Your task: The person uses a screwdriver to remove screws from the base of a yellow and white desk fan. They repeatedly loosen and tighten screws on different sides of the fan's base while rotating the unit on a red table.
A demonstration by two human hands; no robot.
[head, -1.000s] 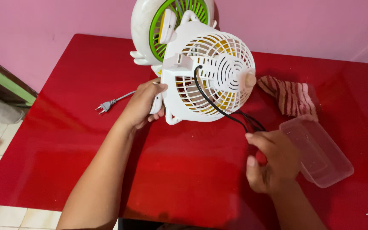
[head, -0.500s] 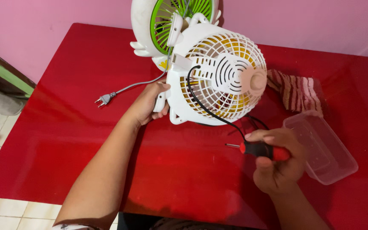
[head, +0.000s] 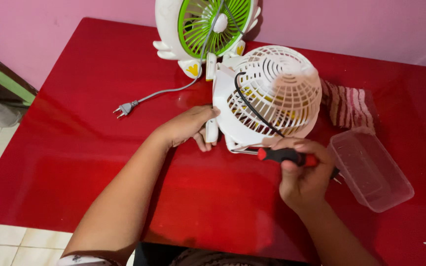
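Head view, looking down on a red desk (head: 75,148) set against a pink wall.

Left hand (head: 191,127): grip closed around the left edge of a small white fan (head: 267,98), fingers curled over its frame, thumb side up. The fan lies tilted on the desk near the middle, rear grille toward the camera, yellow blades showing through the slats. A black cord (head: 252,106) runs down across the grille toward the right hand.

Right hand (head: 304,175): grip shut around a screwdriver (head: 284,156) with a red and black handle, held roughly level. Its metal shaft points left and meets the fan's lower edge, close to the base; the exact contact spot is too small to tell.

Behind the white fan, touching or just beside it, stands a second fan with a green grille (head: 208,24) in a white housing. Its grey cord trails left to a two-pin plug (head: 124,108) lying loose on the desk.

Right of the fan: a striped cloth (head: 348,106), crumpled. Just in front of it, a clear plastic container (head: 371,170), open-topped, beside the right hand.

Lower left, tiled floor (head: 6,241) shows past the desk edge.
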